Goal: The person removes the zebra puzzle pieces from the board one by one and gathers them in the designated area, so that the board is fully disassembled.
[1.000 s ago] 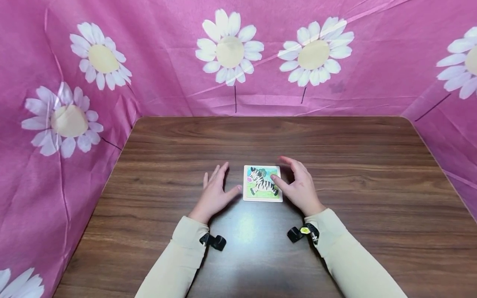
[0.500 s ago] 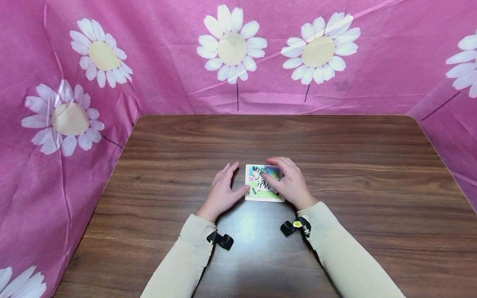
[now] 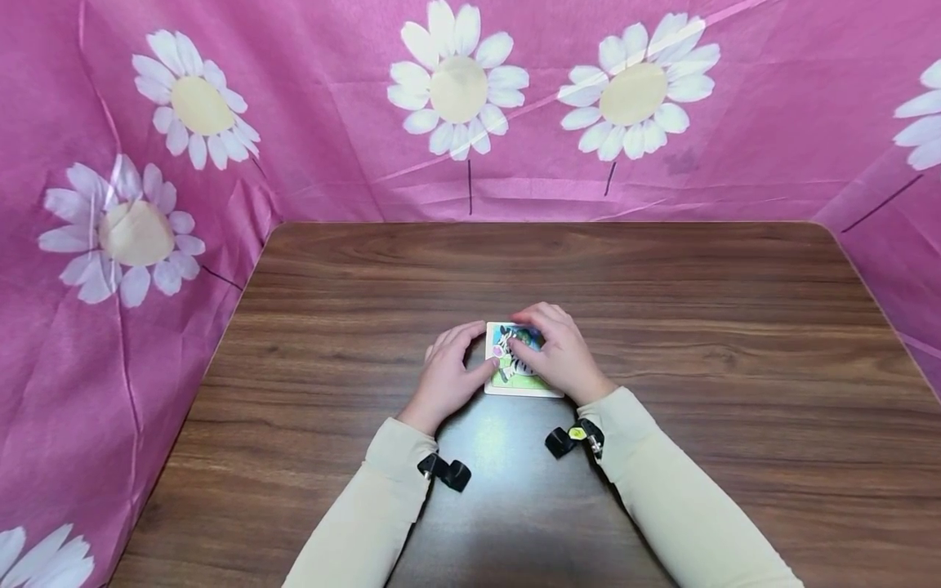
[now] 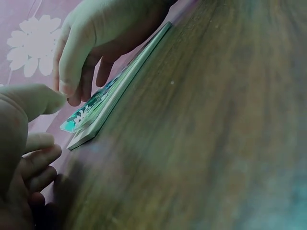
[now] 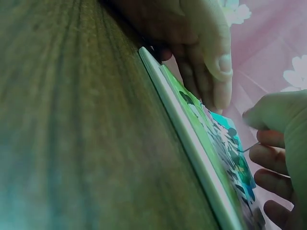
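Note:
A small square zebra picture puzzle [image 3: 519,387] with a pale rim lies flat on the brown table. In both wrist views its picture layer [image 5: 211,122] stands slightly above the rim. My left hand [image 3: 450,377] is at its left side, the thumb over the left part of the picture and the fingers beside the far left corner. Above the right part is my right hand [image 3: 564,356], with its thumb over the zebra and its fingers near the far edge. Bent fingers of the right hand [image 5: 283,148] show in the right wrist view; whether either hand touches the puzzle I cannot tell.
The wooden table [image 3: 698,327] stretches out on all sides of the hands. Behind it and along its sides hangs a pink cloth [image 3: 316,114] with white daisies. Each wrist carries a black strapped-on camera [image 3: 445,471].
Both hands have moved inward over the puzzle, the left to the right and the right to the left. They cover more of the picture. The head view has shifted slightly.

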Available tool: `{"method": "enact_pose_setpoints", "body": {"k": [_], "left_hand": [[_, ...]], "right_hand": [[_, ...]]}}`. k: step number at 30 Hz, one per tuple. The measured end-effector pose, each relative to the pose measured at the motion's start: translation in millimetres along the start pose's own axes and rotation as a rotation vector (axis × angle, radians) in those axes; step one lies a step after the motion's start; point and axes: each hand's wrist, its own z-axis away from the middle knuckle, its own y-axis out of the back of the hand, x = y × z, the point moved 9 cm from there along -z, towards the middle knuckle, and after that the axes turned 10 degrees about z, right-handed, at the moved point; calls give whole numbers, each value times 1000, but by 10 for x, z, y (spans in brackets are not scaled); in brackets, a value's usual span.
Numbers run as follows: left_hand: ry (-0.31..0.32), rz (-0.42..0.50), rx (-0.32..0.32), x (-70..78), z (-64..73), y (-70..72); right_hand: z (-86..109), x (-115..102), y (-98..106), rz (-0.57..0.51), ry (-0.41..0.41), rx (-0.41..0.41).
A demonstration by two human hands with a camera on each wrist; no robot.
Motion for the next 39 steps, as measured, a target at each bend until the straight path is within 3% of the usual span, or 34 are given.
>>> {"method": "enact_pose_setpoints", "body": {"k": [10,23,39], "left_hand": [[-32,-79,-51,31,-39,-78],[-33,-110,-31,29,-43,-65],[-24,-119,-19,29,-73,-68]], "right_hand": [[-40,44,-113,69,-38,-94],[-57,48,-138,76,-48,-100],[-68,114,-129,-103,-59,-37]]}}
